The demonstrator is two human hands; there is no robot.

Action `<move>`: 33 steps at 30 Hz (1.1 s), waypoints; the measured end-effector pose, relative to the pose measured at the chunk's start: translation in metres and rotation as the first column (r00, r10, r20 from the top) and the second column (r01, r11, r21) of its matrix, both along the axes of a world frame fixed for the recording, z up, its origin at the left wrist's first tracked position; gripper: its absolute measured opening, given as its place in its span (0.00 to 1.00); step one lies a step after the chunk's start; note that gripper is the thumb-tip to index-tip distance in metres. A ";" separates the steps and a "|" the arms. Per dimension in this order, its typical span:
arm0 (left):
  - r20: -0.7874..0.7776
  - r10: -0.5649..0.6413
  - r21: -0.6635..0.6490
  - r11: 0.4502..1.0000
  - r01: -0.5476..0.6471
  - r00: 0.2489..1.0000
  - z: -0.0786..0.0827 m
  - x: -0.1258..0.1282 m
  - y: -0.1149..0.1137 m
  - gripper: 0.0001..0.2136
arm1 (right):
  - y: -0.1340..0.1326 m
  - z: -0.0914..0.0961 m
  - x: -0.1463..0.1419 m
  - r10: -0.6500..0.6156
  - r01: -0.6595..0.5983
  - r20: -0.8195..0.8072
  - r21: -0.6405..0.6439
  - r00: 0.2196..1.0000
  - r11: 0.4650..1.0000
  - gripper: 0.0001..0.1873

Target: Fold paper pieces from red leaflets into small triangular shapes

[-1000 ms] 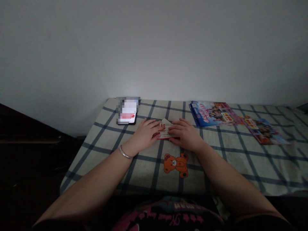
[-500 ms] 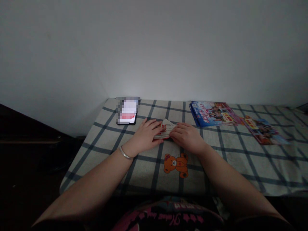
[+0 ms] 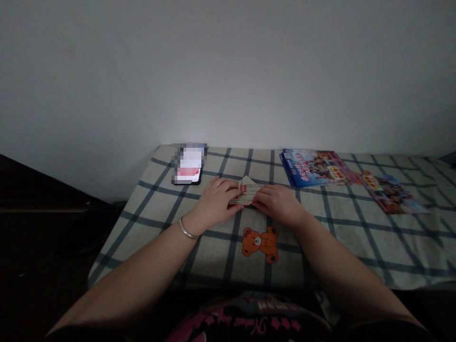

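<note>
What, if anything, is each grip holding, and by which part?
Folded printed paper: the left grip covers its left side, the right grip its right side. Whether they pinch it or only press it down cannot be told.

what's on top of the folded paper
The left hand and right hand lie over the sides of the folded paper; its printed middle shows, but parts beneath the hands are hidden.

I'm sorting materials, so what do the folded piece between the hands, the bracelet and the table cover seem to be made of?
Folded piece: probably matte paper, given its printed face and crisp point. Bracelet: likely smooth metal, silvery with a bright glint. Table cover: seemingly dull cloth, with soft wrinkles; a coating can't be ruled out.
</note>
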State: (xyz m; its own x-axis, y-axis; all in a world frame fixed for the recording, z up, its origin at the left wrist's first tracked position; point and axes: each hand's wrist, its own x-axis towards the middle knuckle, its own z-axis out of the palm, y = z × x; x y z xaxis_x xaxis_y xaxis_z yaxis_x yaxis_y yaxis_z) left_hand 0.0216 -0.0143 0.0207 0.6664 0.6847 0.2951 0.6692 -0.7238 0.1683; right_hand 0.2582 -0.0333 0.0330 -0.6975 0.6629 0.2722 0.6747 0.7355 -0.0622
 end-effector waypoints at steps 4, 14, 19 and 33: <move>0.034 -0.008 -0.020 1.000 0.009 0.999 -0.002 -0.002 0.002 0.11 | 0.000 0.001 0.000 -0.018 0.018 0.001 -0.070 1.000 0.997 0.07; -0.064 0.008 0.081 0.997 -0.003 0.998 0.000 0.002 -0.002 0.10 | -0.002 0.000 -0.006 -0.123 0.120 -0.033 -0.090 0.992 0.989 0.10; -0.054 0.011 0.065 0.998 -0.007 0.998 -0.002 0.003 -0.002 0.10 | 0.001 -0.002 -0.007 -0.158 0.154 -0.036 -0.082 0.987 0.985 0.07; 0.056 0.127 0.041 0.991 -0.129 0.990 -0.005 0.010 0.005 0.09 | 0.005 -0.014 -0.014 -0.390 0.380 -0.160 -0.088 0.907 0.921 0.08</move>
State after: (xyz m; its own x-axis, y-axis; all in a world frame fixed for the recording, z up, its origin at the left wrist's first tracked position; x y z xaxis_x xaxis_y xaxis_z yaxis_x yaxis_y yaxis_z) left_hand 0.0315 -0.0089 0.0152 0.5567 0.7487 0.3598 0.7478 -0.6403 0.1752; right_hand 0.2440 -0.0284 0.0193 -0.3312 0.8872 0.3214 0.8802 0.4132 -0.2336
